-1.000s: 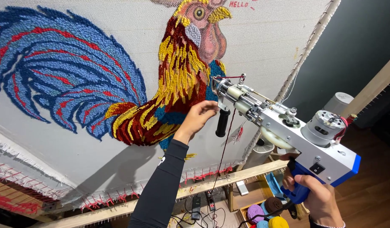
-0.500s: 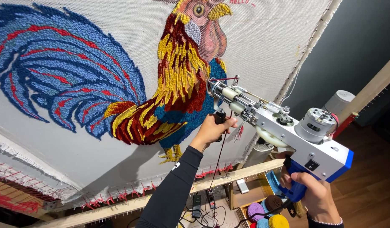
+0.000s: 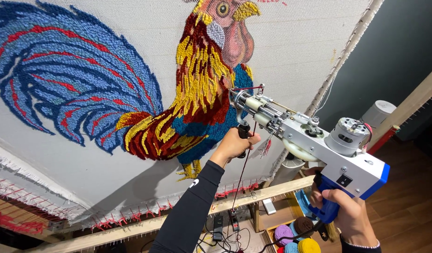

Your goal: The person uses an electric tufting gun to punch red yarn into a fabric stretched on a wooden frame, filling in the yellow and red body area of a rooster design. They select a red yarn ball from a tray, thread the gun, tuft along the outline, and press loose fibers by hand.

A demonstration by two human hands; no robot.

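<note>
A white and blue tufting gun (image 3: 319,145) points its needle end at a white cloth (image 3: 291,51) stretched on a wooden frame. The cloth bears a tufted rooster (image 3: 197,89) in red, yellow and blue with a big blue tail. My left hand (image 3: 234,145), in a black sleeve, grips the gun's black front handle just below the needle. My right hand (image 3: 349,215) grips the blue rear handle at lower right. A dark red yarn (image 3: 241,173) hangs down from the gun's front.
The frame's wooden lower bar (image 3: 253,197) runs under the cloth. Below it lie cables and a power strip (image 3: 218,227), and a box with several yarn balls (image 3: 295,236). A white cylinder (image 3: 377,115) stands by a dark wall at right.
My left hand has dropped from the rooster's belly onto the gun's front handle. The gun has shifted slightly down and closer to the cloth.
</note>
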